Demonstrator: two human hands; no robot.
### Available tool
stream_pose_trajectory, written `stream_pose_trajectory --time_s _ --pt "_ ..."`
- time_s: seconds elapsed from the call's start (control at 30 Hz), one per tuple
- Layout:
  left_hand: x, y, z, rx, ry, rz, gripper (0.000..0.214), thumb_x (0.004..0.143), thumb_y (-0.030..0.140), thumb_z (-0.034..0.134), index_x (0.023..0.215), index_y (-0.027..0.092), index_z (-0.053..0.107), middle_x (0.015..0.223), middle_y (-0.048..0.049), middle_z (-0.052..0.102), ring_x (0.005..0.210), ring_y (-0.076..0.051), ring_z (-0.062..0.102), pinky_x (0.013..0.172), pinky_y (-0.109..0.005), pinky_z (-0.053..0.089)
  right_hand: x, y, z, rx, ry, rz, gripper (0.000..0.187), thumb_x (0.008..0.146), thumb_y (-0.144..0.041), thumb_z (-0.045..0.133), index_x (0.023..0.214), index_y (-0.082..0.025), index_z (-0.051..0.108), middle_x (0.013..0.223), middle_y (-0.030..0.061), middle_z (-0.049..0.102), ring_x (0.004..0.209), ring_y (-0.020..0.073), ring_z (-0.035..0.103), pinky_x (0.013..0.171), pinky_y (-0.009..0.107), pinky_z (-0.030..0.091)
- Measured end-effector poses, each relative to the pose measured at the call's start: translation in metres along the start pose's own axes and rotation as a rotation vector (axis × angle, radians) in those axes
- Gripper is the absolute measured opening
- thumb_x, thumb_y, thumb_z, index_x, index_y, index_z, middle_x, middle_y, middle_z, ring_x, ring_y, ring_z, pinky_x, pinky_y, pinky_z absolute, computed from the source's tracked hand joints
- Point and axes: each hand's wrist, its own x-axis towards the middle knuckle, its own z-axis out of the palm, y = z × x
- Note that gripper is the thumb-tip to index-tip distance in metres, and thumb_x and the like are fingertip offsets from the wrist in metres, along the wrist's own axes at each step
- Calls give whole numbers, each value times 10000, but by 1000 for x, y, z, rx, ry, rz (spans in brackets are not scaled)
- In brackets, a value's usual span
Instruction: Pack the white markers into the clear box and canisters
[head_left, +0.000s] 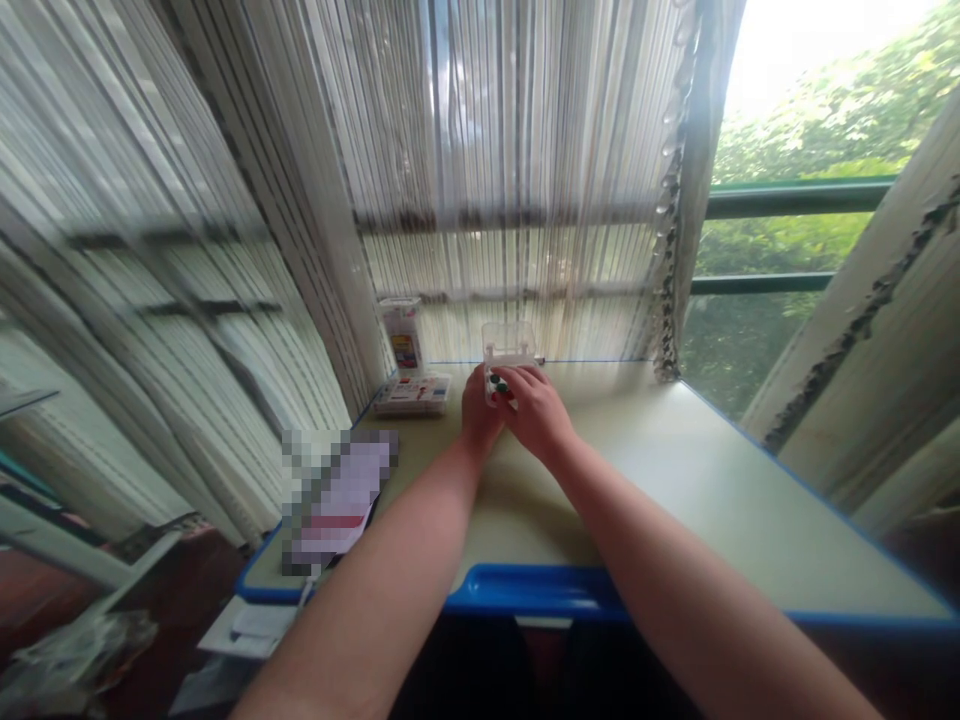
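Both my hands meet at the far side of a cream desk (675,480). My left hand (478,408) and my right hand (536,410) are closed together on a small clear object with green and red bits (498,384). Just beyond them stands a small clear plastic box (510,343), open at the top. I cannot make out what the small object is.
A flat printed packet (412,394) and an upright white carton (402,335) sit at the desk's far left. A blurred-out item (337,500) lies at the left edge. A striped curtain (480,160) hangs behind; an open window with green rails (795,200) is at right.
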Motion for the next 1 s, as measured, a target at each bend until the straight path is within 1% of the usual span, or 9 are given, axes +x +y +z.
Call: stream_pose_trajectory --time_s 0.3,0.4,0.47,0.6,0.7,0.77,0.87,0.93,1.0 --pt "1 7 -4 -38 -23 6 125 736 123 558 831 188 509 904 -82 613 926 -237 594 879 -355 459 0 -1 -2 2 27 -32 283 838 -199 493 1089 -182 624 1111 56 664 1040 217 528 923 365 434" --pt "0 12 -7 -49 -11 -32 135 732 125 575 842 175 514 903 -81 622 906 -225 599 859 -328 460 -1 -2 -8 -3 86 -61 274 851 -225 478 1086 -185 611 1087 70 667 1040 211 541 923 366 432" --pt "-1 14 -8 -59 8 -86 132 741 134 569 860 169 521 901 -81 627 888 -218 605 818 -318 468 -2 -2 -13 -6 166 -58 252 860 -244 463 1058 -186 608 1035 82 674 1015 209 555 914 369 434" --pt "0 12 -7 -72 48 -183 90 745 148 549 825 188 540 850 -64 638 841 -217 626 733 -324 485 -4 9 -16 2 375 49 234 880 -247 403 1008 -181 588 962 104 656 954 212 560 880 378 440" --pt "2 7 -6 -70 79 -171 73 732 156 547 784 205 536 823 -57 640 831 -222 632 724 -340 490 -7 29 -7 -2 438 217 251 882 -242 363 998 -182 577 949 103 640 932 212 555 875 388 432" --pt "3 2 -5 -49 106 -156 77 725 168 552 786 210 530 827 -64 635 842 -231 628 722 -351 489 -9 44 3 -17 386 341 264 862 -238 371 1005 -171 583 957 107 639 927 218 554 869 394 431" --pt "4 -4 -4 -32 149 -160 103 720 177 557 814 209 527 838 -73 626 864 -244 626 720 -362 485 -15 62 17 -32 208 480 307 827 -193 368 1011 -150 609 982 123 656 937 225 566 873 401 431" --pt "5 -7 -3 -25 162 -164 118 715 167 560 821 208 529 846 -78 624 874 -254 626 721 -372 484 -19 69 22 -52 84 511 321 798 -160 387 1015 -145 624 1013 126 663 962 229 570 884 394 433" --pt "5 -9 -2 -18 160 -153 123 709 163 568 815 211 529 854 -81 626 878 -258 623 726 -379 484 -21 71 25 -64 17 495 333 775 -138 408 1023 -147 631 1039 118 664 987 227 569 894 381 435"
